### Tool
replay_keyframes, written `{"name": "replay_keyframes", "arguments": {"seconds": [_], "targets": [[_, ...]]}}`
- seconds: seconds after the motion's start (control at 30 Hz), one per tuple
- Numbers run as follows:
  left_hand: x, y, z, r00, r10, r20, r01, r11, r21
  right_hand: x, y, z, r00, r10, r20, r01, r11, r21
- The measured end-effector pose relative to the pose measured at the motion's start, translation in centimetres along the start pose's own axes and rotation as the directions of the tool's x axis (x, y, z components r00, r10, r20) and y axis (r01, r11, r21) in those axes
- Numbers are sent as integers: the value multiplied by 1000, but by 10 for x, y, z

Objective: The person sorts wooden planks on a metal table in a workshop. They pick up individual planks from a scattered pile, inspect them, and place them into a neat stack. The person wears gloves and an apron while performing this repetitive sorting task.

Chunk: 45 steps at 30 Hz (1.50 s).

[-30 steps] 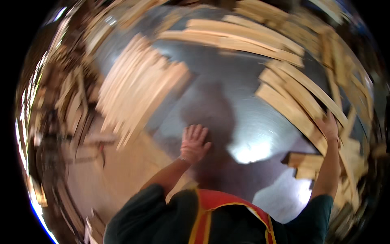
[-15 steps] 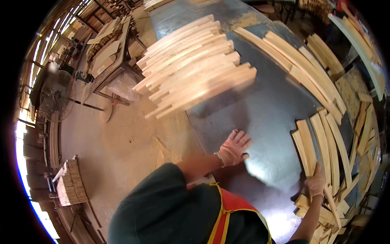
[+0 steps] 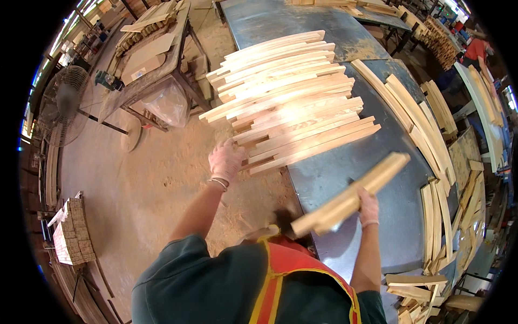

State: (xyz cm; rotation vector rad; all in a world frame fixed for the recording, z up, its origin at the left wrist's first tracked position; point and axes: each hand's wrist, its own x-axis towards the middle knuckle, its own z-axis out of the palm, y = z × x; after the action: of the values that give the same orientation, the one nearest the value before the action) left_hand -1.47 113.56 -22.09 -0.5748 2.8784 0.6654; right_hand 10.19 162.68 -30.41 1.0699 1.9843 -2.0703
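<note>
My left hand (image 3: 225, 160), in a pale glove, is at the left ends of a row of curved wooden slats (image 3: 302, 102). Its fingers are apart and touch the slat ends. The slats lie side by side on the dark metal table (image 3: 396, 141), their ends uneven and jutting past the table's left edge. My right hand (image 3: 368, 207) is closed round a pair of wooden slats (image 3: 350, 194), held together and tilted above the table, slightly blurred. The fingers beneath the wood are hidden.
More curved slats (image 3: 421, 129) lie along the table's right side, with short offcuts (image 3: 413, 286) at the lower right. At left stand a floor fan (image 3: 66, 100), a wooden workbench (image 3: 162, 81) and a block of stacked wood (image 3: 74, 232). A person in red (image 3: 476, 49) is at far right.
My right hand has lifted two slats from the right side and brought them left over the table. My left hand has moved from above the table to the row's left ends. The view has shifted.
</note>
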Motion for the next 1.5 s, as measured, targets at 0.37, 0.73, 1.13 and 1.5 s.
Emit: {"name": "replay_keyframes", "arguments": {"seconds": [0.37, 0.73, 1.13, 1.5], "targets": [[-102, 89, -10, 707, 162, 688, -410, 887, 213, 17, -26, 87, 964, -53, 261, 88, 988, -124], [-21, 249, 148, 738, 355, 575, -408, 912, -39, 77, -42, 67, 958, 5, 286, -4, 1000, -2], [-83, 400, -26, 420, 862, -282, -804, 210, -556, -63, -267, -4, 666, -707, -238, 736, 675, 56], [49, 187, 72, 140, 852, 504, -973, 23, 230, -16, -22, 138, 874, -373, 312, 428, 286, -857]]}}
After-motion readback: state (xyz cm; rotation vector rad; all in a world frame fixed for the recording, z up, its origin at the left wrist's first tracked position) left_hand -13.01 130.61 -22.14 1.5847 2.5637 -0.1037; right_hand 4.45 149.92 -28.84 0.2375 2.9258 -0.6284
